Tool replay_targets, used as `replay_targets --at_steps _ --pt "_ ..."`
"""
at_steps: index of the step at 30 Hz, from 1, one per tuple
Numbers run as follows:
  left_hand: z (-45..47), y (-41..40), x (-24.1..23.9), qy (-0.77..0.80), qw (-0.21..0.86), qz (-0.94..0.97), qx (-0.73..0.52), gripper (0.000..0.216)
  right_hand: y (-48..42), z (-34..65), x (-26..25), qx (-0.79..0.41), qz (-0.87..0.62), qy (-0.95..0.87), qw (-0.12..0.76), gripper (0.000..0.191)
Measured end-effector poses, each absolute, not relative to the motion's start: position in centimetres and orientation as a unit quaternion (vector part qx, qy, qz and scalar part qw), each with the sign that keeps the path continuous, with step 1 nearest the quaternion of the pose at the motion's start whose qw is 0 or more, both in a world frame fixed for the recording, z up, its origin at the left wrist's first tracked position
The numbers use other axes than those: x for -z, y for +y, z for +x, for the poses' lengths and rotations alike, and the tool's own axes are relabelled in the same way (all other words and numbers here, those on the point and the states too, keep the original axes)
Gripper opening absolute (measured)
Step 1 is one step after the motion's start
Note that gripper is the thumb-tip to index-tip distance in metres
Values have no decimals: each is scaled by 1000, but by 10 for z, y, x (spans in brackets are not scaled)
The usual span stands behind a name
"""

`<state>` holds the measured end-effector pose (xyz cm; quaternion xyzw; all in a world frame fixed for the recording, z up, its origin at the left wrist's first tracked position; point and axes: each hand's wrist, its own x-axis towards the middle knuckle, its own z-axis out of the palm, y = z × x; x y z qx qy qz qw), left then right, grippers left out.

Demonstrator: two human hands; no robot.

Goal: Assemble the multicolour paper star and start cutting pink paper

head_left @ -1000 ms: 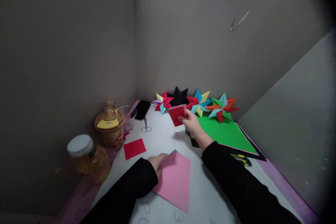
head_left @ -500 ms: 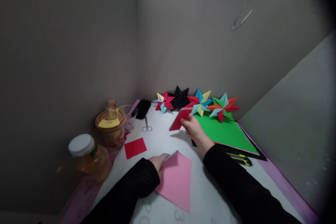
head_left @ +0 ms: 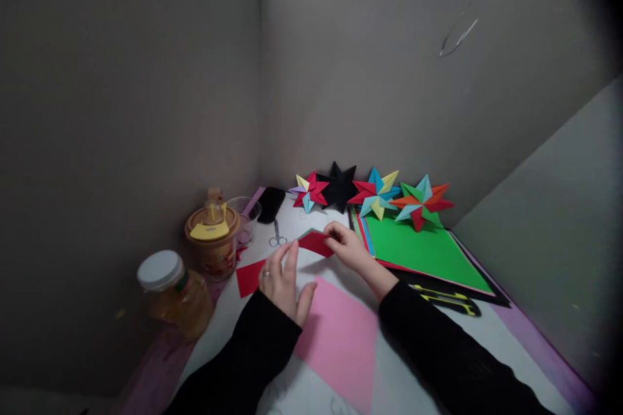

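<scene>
My right hand (head_left: pixel 346 244) pinches a small stack of square papers with a red one on top (head_left: pixel 315 242), held low over the white table. My left hand (head_left: pixel 282 279) is raised with its fingers spread, the fingertips touching the stack's left edge. A pink sheet (head_left: pixel 341 340) lies flat below both hands. A loose red square (head_left: pixel 249 277) lies on the table, partly hidden behind my left hand.
Several folded paper stars (head_left: pixel 376 192) lean on the back wall behind a green-topped stack of sheets (head_left: pixel 423 249). Small scissors (head_left: pixel 277 237), a plastic cup (head_left: pixel 248 215), a yellow-lidded jar (head_left: pixel 214 243) and a white-capped bottle (head_left: pixel 172 292) stand at the left. Grey partitions enclose the table.
My right hand has brought the red-topped stack down and left toward the table. My left hand has left the pink sheet and risen to meet the stack.
</scene>
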<state>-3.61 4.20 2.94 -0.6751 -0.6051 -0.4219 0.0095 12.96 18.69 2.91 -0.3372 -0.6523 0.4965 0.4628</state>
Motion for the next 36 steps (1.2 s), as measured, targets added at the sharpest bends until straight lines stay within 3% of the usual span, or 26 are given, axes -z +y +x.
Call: replay_targets --at_steps 2,5,12,15,17,20,24,27,32,36 --pt "-36 43 -32 -575 112 -641 497 81 178 124 -32 -505 -324 -655 459 11" --pt "-34 44 -32 -544 126 -618 553 89 164 115 -31 -532 -301 -647 457 16" --pt "-19 35 -21 -545 -110 -568 607 86 114 92 -27 -565 -266 -658 421 28" --pt "-11 31 -14 -562 -133 -573 581 79 116 88 -35 -462 -312 -750 355 28" --pt "-8 32 -9 -583 -139 -579 553 78 141 91 -46 -284 -380 -827 301 31" --pt "-11 35 -4 -582 -142 -637 486 68 201 98 -65 -212 -412 -847 261 40" --pt "-19 38 -5 -541 -83 -738 394 49 258 93 -81 -174 -400 -886 154 47" --pt "-24 39 -9 -523 -60 -784 329 37 254 75 -83 -135 -392 -900 132 57" --pt "-19 37 -9 -444 -113 -861 220 30 186 32 -63 -146 -279 -946 79 40" --pt "-16 34 -6 -381 -137 -903 146 39 152 9 -39 -182 -236 -954 29 73"
